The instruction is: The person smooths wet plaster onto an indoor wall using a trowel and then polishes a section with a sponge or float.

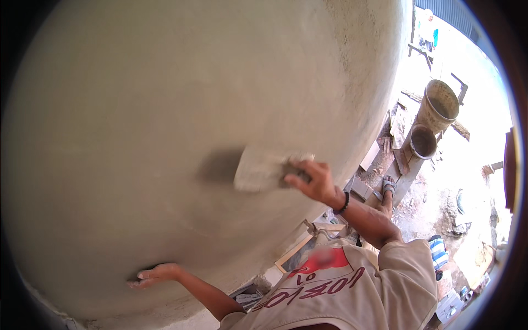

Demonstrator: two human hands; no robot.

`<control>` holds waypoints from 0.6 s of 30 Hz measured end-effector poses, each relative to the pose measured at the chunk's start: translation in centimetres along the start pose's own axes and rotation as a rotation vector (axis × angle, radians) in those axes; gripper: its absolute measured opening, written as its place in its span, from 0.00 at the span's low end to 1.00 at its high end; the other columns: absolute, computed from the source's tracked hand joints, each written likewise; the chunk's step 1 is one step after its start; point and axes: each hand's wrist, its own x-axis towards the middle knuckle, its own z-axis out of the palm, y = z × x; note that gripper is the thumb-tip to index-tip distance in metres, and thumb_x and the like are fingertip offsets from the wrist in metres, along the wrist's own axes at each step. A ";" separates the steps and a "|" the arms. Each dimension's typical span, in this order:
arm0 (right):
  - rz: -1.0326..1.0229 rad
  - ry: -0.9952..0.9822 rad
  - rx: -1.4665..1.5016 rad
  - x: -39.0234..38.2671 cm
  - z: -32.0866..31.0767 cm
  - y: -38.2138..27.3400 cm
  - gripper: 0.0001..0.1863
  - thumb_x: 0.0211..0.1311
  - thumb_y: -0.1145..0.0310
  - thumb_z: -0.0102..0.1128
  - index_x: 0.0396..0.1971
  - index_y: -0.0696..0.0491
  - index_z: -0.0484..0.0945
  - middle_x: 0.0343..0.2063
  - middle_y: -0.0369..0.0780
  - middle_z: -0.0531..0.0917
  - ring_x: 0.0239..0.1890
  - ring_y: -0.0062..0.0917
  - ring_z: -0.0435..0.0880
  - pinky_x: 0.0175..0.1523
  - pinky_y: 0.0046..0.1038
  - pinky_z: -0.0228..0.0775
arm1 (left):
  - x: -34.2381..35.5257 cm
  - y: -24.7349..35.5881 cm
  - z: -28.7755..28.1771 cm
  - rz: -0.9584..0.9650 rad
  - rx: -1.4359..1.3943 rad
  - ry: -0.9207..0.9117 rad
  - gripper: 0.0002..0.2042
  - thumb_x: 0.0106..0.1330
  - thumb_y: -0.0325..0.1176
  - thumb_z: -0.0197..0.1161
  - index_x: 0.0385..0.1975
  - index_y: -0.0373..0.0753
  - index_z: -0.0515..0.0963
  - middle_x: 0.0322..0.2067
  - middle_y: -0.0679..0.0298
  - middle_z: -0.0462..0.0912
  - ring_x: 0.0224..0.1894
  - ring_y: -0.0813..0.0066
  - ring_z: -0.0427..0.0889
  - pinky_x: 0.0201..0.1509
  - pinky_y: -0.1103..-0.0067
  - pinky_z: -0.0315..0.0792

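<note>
My right hand [313,179] is closed round the handle of a pale rectangular plastering float [256,168], which lies against the curved grey plastered wall [154,110], casting a shadow to its left. A dark bracelet circles my right wrist. Lower on the left, my left hand [154,275] is at the wall surface with its fingers reaching out and slightly bent, their tips partly in shadow; I see no tool in it.
Two mortar-stained buckets [440,104] [422,142] stand on planks at the right, near my sandalled foot [389,186]. Boards and rubble [385,146] lie along the wall base. A striped cloth [438,253] is lower right. Another person [426,33] is at the far top right.
</note>
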 end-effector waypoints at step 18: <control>-0.434 0.218 -0.485 22.7 -13.8 -3.0 0.18 0.56 0.58 0.71 0.41 0.53 0.83 0.26 0.38 0.86 0.27 0.18 0.83 0.32 0.23 0.75 | -0.4 -0.2 0.9 -0.067 -0.069 -0.050 0.43 0.71 0.64 0.34 0.69 0.30 0.39 0.68 0.43 0.40 0.71 0.48 0.47 0.71 0.59 0.54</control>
